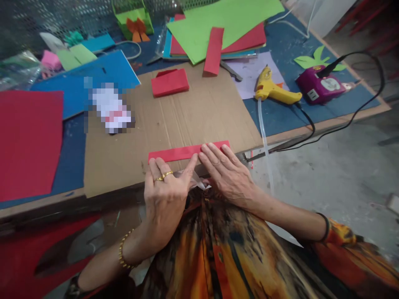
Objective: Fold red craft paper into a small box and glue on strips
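Note:
A long red paper strip [174,153] lies flat along the front edge of a brown cardboard sheet [124,166]. My right hand [227,172] rests on the strip's right part, its fingers stretched out flat. At the strip's left end, my left hand [165,191] touches the near edge with its fingertips, thumb spread toward the right hand. Beyond them on the cardboard sits a folded red paper piece [170,83]. Another red strip [214,52] lies farther back, overlapping a green sheet [230,25].
A yellow hot glue gun [274,89] with a clear glue stick lies right of the cardboard, beside a purple power socket box [321,85] and its black cord. Scissors [231,70] poke out under the paper stack. Red sheet [28,141] and blue board [102,74] are at left.

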Motion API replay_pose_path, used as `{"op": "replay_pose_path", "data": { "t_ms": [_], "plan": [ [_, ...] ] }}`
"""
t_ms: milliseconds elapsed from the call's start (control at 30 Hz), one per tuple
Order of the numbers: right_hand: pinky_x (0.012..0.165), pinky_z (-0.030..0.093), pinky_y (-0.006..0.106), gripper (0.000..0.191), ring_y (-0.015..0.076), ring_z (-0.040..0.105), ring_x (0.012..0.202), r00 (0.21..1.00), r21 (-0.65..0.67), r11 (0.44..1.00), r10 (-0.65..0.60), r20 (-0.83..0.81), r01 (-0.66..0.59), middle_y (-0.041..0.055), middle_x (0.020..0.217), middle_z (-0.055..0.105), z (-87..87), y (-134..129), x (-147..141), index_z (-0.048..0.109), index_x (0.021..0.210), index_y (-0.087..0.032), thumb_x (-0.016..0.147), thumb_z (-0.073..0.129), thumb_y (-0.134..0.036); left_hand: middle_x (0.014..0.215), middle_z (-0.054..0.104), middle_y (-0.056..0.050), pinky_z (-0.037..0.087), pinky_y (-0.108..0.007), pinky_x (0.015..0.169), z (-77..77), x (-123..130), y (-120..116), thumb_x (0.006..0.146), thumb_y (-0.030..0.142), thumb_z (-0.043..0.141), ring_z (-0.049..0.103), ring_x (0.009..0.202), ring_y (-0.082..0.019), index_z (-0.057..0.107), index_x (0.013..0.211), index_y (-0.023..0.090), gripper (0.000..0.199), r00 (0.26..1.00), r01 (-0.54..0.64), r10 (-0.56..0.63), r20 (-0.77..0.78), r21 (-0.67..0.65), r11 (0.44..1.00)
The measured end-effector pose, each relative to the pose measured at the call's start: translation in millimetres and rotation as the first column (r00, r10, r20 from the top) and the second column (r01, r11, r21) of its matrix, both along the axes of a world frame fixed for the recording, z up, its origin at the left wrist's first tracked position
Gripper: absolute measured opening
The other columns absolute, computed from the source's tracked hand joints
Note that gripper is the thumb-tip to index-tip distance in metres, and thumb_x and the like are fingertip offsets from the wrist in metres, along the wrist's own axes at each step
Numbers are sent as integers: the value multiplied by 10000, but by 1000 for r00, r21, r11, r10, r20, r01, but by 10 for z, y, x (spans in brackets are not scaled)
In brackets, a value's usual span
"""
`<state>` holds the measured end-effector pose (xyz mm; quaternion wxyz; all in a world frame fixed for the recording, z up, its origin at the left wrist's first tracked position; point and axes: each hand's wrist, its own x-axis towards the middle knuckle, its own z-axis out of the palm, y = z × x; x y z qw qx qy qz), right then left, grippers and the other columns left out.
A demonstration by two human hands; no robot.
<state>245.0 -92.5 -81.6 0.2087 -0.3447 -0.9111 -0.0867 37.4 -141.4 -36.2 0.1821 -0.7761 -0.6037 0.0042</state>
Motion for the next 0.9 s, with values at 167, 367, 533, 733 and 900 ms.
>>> {"op": "replay_pose_path", "data": {
  "t_ms": [167, 367, 533, 733, 900],
  "plan": [
    [1344, 332, 538, 821, 293, 392, 1620, 996, -3, 996, -92, -13, 92, 203, 1676, 472, -35, -87, 221, 63, 1742, -84, 1099, 541, -264, 1473, 637, -297, 600, -648, 1013, -26, 16, -20, 1033, 317, 703, 628, 1402, -486, 42, 1724, 407, 961, 998, -2, 0, -69, -23, 1000],
    [1313, 356, 620, 885, 352, 361, 1630, 979, 52, 980, -186, -84, 190, 280, 1646, 477, 120, -120, 236, 136, 1732, -43, 1062, 634, -337, 1474, 642, -307, 590, -646, 1036, -87, 26, -24, 1048, 455, 661, 609, 1423, -486, -5, 1730, 361, 958, 997, -4, 6, -78, 18, 1000],
    [1309, 403, 551, 870, 331, 335, 1638, 991, 16, 996, 94, -98, -93, 277, 1645, 473, 50, 20, -101, -7, 1722, 2, 1099, 531, -279, 1501, 624, -315, 576, -646, 1066, -103, 61, -29, 1048, 325, 680, 604, 1428, -485, 89, 1743, 352, 913, 999, -16, 17, -31, 22, 1000],
    [1326, 383, 559, 867, 305, 352, 1633, 990, -33, 997, 60, -125, -64, 202, 1701, 414, -111, 27, -87, 1, 1747, -121, 1094, 555, -257, 1467, 655, -301, 561, -628, 1095, -101, 74, -46, 1046, 348, 678, 629, 1412, -458, 348, 1708, 248, 747, 996, -60, 62, -57, 38, 998],
    [1303, 403, 594, 878, 335, 401, 1609, 987, -11, 997, 72, -141, -75, 230, 1674, 454, -92, 55, -41, 43, 1748, -106, 1089, 577, -332, 1418, 681, -300, 516, -581, 1158, -37, 45, -26, 1015, 452, 712, 655, 1368, -418, 575, 1541, 37, 684, 997, -67, 66, 38, 27, 997]
  ]
}}
